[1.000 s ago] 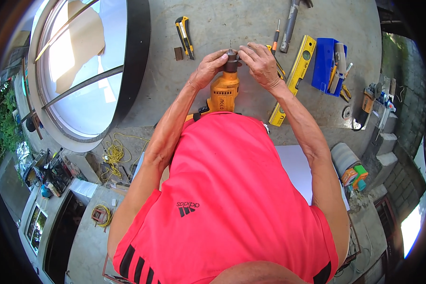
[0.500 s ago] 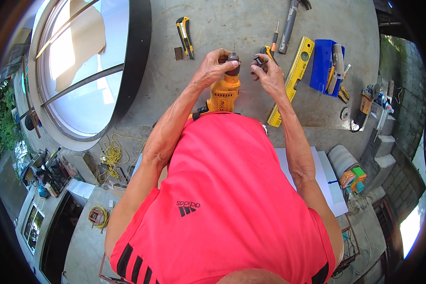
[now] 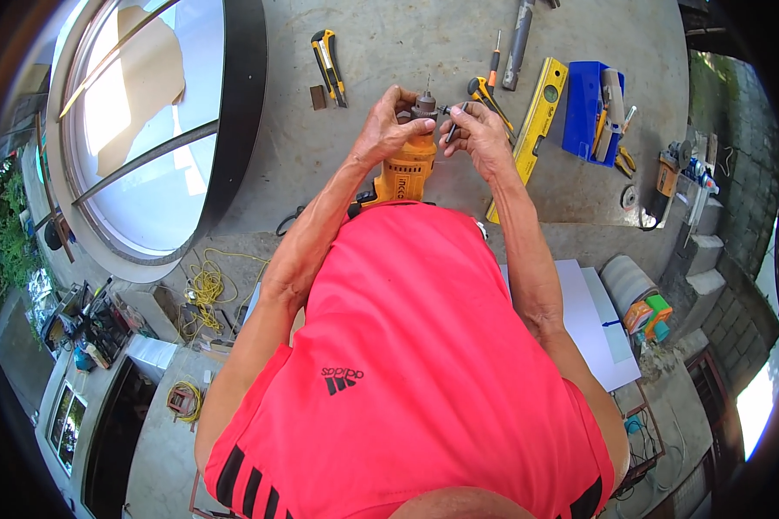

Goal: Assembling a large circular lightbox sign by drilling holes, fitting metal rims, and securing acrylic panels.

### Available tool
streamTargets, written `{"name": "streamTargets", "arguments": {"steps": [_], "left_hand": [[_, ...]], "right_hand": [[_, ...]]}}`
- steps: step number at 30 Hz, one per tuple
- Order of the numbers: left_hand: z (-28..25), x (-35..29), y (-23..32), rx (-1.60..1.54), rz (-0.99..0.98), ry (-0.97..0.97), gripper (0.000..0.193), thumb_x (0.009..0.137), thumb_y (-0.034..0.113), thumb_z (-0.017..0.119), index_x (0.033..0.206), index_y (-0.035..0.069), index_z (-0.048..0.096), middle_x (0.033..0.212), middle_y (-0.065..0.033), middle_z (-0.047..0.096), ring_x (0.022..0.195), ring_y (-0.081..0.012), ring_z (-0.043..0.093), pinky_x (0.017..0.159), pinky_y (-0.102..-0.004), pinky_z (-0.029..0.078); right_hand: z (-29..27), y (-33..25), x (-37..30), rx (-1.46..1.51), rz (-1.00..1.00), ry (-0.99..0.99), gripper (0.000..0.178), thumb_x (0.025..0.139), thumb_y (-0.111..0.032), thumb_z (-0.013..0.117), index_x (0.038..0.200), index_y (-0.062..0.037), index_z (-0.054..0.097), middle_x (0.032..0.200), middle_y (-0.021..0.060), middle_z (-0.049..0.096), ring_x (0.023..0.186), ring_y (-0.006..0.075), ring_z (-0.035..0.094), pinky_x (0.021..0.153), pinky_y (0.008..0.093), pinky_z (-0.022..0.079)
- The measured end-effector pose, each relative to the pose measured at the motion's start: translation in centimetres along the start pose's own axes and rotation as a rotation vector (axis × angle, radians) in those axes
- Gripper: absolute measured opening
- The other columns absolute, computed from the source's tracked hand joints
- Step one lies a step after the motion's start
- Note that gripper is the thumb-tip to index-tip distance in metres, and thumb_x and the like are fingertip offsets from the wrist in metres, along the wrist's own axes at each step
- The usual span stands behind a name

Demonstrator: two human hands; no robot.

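Grey worktable point(image 3: 381, 43), viewed from my distant post through the head camera; the large round frame point(image 3: 244, 112) with its dark rim lies at left. The orange power drill point(image 3: 407, 177) is central, at the near side of the table, pointing away from the person; its rear is hidden from me by the red shirt point(image 3: 424, 329). To its right lie the yellow spirit level point(image 3: 528, 154) and the blue tray point(image 3: 582, 112). The left hand point(image 3: 388, 125) is curled about the chuck point(image 3: 424, 106), thumb and fingers gripping it. The right hand point(image 3: 483, 140) pinches a dark chuck key point(image 3: 452, 131), whose end is just beside the chuck; whether the two touch I cannot tell. Smallest is the thin bit point(image 3: 428, 80) standing out of the chuck.

Handling: I judge the drill heavy and rigid, best held round its housing and steadied at the chuck, whose metal may be slippery if oily. The key should be light and stiff, best taken by its cross-bar; the bit is probably brittle under sideways load.

Comparison: half a second earlier, I saw the right hand hold the key well apart from the chuck; now it is close alongside. The left hand remains at the chuck.
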State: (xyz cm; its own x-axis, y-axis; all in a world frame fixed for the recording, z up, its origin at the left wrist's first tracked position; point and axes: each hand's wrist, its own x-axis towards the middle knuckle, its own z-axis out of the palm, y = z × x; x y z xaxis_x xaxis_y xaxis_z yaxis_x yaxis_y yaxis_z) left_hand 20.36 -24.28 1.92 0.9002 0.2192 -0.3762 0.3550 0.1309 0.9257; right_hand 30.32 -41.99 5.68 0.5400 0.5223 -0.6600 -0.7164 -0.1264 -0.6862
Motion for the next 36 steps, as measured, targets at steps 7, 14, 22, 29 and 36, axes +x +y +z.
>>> {"name": "streamTargets", "arguments": {"steps": [7, 14, 22, 29, 36], "left_hand": [[0.3, -0.1, 0.0, -0.015, 0.044, 0.026, 0.051, 0.079, 0.021, 0.086, 0.11, -0.006, 0.056, 0.106, -0.0165, 0.068, 0.098, -0.0213, 0.068, 0.084, -0.0352, 0.058], [0.2, 0.2, 0.1, 0.022, 0.065, 0.038, 0.05, 0.078, 0.02, 0.086, 0.11, -0.005, 0.056, 0.105, -0.0167, 0.068, 0.094, -0.0217, 0.07, 0.079, -0.0355, 0.059], [0.7, -0.4, -0.9, -0.053, -0.007, -0.001, 0.048, 0.079, 0.011, 0.085, 0.111, -0.005, 0.053, 0.106, -0.015, 0.066, 0.098, -0.0191, 0.067, 0.083, -0.0352, 0.059], [0.1, -0.5, 1.4, 0.033, 0.041, 0.07, 0.043, 0.094, 0.037, 0.068, 0.1, -0.004, 0.058, 0.089, -0.0171, 0.071, 0.084, -0.0244, 0.069, 0.074, -0.0369, 0.055], [0.3, 0.7, 0.9, 0.021, 0.093, 0.037, 0.048, 0.088, 0.031, 0.073, 0.118, -0.004, 0.064, 0.095, -0.02, 0.073, 0.088, -0.0273, 0.07, 0.079, -0.0381, 0.055]], "right_hand": [[-0.5, -0.9, 0.6, 0.029, 0.082, -0.066, 0.019, 0.097, -0.017, 0.061, 0.094, 0.0021, 0.059, 0.081, 0.0161, 0.07, 0.062, 0.0211, 0.068, 0.049, 0.0309, 0.058], [0.3, -1.5, 0.4, 0.017, 0.093, -0.07, 0.019, 0.096, -0.016, 0.062, 0.095, 0.0028, 0.059, 0.081, 0.0165, 0.07, 0.061, 0.0215, 0.068, 0.049, 0.0316, 0.058], [-1.0, -1.5, 1.1, 0.168, 0.391, -0.096, 0.018, 0.097, -0.019, 0.059, 0.098, -0.0012, 0.061, 0.078, 0.0112, 0.07, 0.062, 0.0217, 0.067, 0.052, 0.0308, 0.055], [-0.2, -1.6, 1.1, 0.099, 0.41, -0.162, 0.023, 0.102, -0.031, 0.056, 0.103, -0.0079, 0.06, 0.079, 0.0039, 0.064, 0.062, 0.0219, 0.065, 0.054, 0.0381, 0.056], [1.9, 1.2, 3.1, -0.022, 0.394, 0.337, 0.051, 0.104, -0.057, 0.037, 0.082, -0.0131, 0.05, 0.057, -0.001, 0.04, 0.05, 0.0169, 0.044, 0.048, 0.0368, 0.04]]}}
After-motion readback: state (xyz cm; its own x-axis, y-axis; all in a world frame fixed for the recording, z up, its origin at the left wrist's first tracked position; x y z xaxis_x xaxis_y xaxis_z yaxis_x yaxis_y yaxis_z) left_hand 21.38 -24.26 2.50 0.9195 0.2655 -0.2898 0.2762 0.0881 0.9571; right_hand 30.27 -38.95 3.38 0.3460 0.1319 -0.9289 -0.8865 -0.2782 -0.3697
